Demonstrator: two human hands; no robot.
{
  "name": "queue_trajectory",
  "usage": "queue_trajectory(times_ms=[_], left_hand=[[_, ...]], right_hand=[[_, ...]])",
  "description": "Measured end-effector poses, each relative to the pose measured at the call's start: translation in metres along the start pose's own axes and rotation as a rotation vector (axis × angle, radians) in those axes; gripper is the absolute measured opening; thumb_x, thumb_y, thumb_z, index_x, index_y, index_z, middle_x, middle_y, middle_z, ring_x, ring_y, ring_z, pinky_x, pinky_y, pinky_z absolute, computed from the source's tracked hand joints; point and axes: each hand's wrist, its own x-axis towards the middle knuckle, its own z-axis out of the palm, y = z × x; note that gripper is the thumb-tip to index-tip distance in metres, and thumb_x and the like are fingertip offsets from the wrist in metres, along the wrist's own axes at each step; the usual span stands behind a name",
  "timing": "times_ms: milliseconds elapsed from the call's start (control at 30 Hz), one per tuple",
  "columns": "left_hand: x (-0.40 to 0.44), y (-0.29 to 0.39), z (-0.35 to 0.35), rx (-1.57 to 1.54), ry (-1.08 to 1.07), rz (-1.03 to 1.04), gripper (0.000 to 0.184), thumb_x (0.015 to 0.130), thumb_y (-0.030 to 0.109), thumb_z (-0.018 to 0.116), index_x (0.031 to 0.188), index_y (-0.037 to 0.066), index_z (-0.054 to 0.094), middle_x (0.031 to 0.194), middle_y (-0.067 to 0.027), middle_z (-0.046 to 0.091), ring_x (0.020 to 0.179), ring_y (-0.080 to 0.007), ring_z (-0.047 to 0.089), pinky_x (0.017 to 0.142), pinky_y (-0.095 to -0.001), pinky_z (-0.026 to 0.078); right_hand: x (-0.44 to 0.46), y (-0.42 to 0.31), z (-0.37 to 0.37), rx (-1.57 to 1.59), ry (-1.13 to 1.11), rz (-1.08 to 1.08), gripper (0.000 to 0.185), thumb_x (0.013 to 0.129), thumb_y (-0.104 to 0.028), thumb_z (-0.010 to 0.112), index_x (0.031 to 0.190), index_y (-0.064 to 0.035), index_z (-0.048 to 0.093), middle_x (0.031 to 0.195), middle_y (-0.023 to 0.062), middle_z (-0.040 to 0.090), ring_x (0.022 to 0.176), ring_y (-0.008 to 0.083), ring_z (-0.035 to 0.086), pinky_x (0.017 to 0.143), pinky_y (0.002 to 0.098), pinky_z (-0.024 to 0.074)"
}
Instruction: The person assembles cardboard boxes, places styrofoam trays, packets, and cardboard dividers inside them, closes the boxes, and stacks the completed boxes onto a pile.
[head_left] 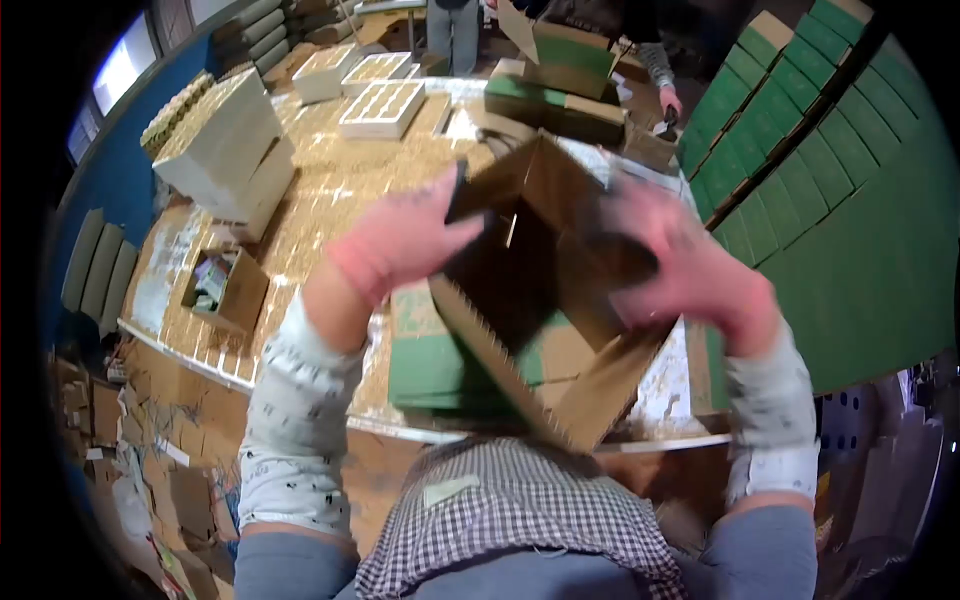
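An open cardboard box, brown inside, is tilted above the table in front of me, its opening facing me. My left hand, in a pink glove with dark fingertips, grips the box's left side. At the opposite side my right hand, gloved the same way and smeared by motion, has its fingers over the box wall. Beneath the box lies a green and brown carton near the table's front edge. The held box hides part of it.
White trays stand at the back of the table. A white stack and a small box of items are at left. Green cartons are piled at right. Another person's hand shows at the back. Cardboard scraps litter the floor.
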Motion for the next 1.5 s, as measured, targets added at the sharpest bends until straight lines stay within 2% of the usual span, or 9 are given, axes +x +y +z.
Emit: queue_trajectory(times_ms=[100, 233, 467, 600, 767, 900, 1067, 1167, 1500], left_hand=[[0.012, -0.018, 0.015, 0.192, -0.083, 0.494, 0.058, 0.087, 0.051, 0.047, 0.124, 0.008, 0.052, 0.116, -0.0178, 0.059, 0.108, -0.0347, 0.055, 0.094, -0.0352, 0.043], [0.053, 0.030, 0.014, 0.129, -0.359, 0.028, 0.052, 0.088, 0.053, 0.044, 0.095, 0.007, 0.067, 0.110, -0.0136, 0.062, 0.103, -0.0334, 0.057, 0.090, -0.0375, 0.043], [0.064, 0.010, 0.097, 0.093, 0.914, 0.235, 0.043, 0.081, 0.026, 0.058, 0.119, 0.007, 0.053, 0.114, -0.0126, 0.054, 0.107, -0.0330, 0.047, 0.098, -0.0418, 0.033], [0.053, -0.010, 0.100, -0.011, 0.065, -0.253, 0.043, 0.078, 0.026, 0.063, 0.114, 0.003, 0.056, 0.104, -0.0177, 0.061, 0.101, -0.0372, 0.055, 0.091, -0.0469, 0.041], [-0.026, -0.042, 0.063, -0.523, 0.915, 0.540, 0.036, 0.091, 0.030, 0.047, 0.104, 0.000, 0.061, 0.102, -0.0151, 0.064, 0.097, -0.0302, 0.059, 0.087, -0.0415, 0.044], [-0.031, -0.117, 0.197, -1.665, 0.606, -0.059, 0.031, 0.094, 0.018, 0.044, 0.114, -0.002, 0.056, 0.109, -0.0121, 0.060, 0.101, -0.0215, 0.055, 0.091, -0.0334, 0.041], [-0.043, -0.227, 0.242, -0.671, 0.971, -0.586, 0.059, 0.090, 0.028, 0.052, 0.138, 0.000, 0.031, 0.141, -0.0221, 0.032, 0.133, -0.0342, 0.026, 0.110, -0.0407, 0.018], [0.004, -0.286, 0.278, -0.478, 0.323, -1.294, 0.074, 0.092, 0.055, 0.031, 0.145, 0.004, 0.016, 0.148, -0.0292, 0.007, 0.138, -0.0426, 0.004, 0.110, -0.0520, 0.002], [0.039, -0.251, 0.216, -1.657, 1.255, -0.553, 0.086, 0.080, 0.015, 0.065, 0.145, 0.015, 0.010, 0.127, -0.0138, 0.042, 0.110, -0.0258, 0.048, 0.093, -0.0364, 0.042]], right_hand=[[-0.045, -0.006, 0.019, 0.059, -0.152, -0.174, 0.089, 0.059, -0.057, 0.072, 0.131, -0.0118, 0.046, 0.137, 0.0134, 0.042, 0.131, 0.0346, 0.031, 0.109, 0.0478, 0.0216], [-0.032, -0.010, 0.133, -0.263, -0.248, 0.137, 0.063, 0.071, -0.042, 0.065, 0.123, -0.0093, 0.051, 0.128, 0.0111, 0.048, 0.125, 0.0330, 0.038, 0.108, 0.0473, 0.0220], [-0.010, 0.071, 0.066, -0.271, 0.363, 0.164, 0.033, 0.081, -0.025, 0.062, 0.105, -0.0039, 0.056, 0.086, 0.0157, 0.057, 0.076, 0.0322, 0.055, 0.067, 0.0409, 0.0459], [-0.016, 0.016, 0.129, 0.335, 0.148, 0.263, 0.057, 0.089, -0.032, 0.052, 0.133, 0.0002, 0.038, 0.112, 0.0201, 0.056, 0.101, 0.0302, 0.055, 0.091, 0.0319, 0.0417], [-0.053, 0.048, 0.062, 0.834, 0.230, 0.494, 0.046, 0.081, -0.030, 0.064, 0.113, 0.0011, 0.056, 0.102, 0.0084, 0.062, 0.090, 0.0157, 0.058, 0.083, 0.0276, 0.0446], [-0.033, 0.005, 0.054, 0.182, 0.177, -0.025, 0.034, 0.059, -0.034, 0.078, 0.078, -0.0084, 0.066, 0.074, 0.0058, 0.065, 0.068, 0.0236, 0.062, 0.067, 0.0334, 0.0475], [-0.023, 0.031, 0.127, -0.040, -0.006, 0.060, 0.040, 0.047, -0.038, 0.079, 0.077, -0.0159, 0.065, 0.070, 0.0023, 0.062, 0.070, 0.0245, 0.058, 0.071, 0.0373, 0.0430], [-0.012, 0.018, 0.120, -0.103, -0.036, 0.087, 0.041, 0.048, -0.041, 0.078, 0.078, -0.0162, 0.065, 0.069, 0.0003, 0.061, 0.068, 0.0232, 0.057, 0.071, 0.0364, 0.0423], [-0.005, 0.018, 0.120, -0.090, -0.099, 0.162, 0.053, 0.048, -0.042, 0.078, 0.091, -0.0147, 0.067, 0.084, 0.0009, 0.064, 0.077, 0.0224, 0.059, 0.076, 0.0357, 0.0442]])
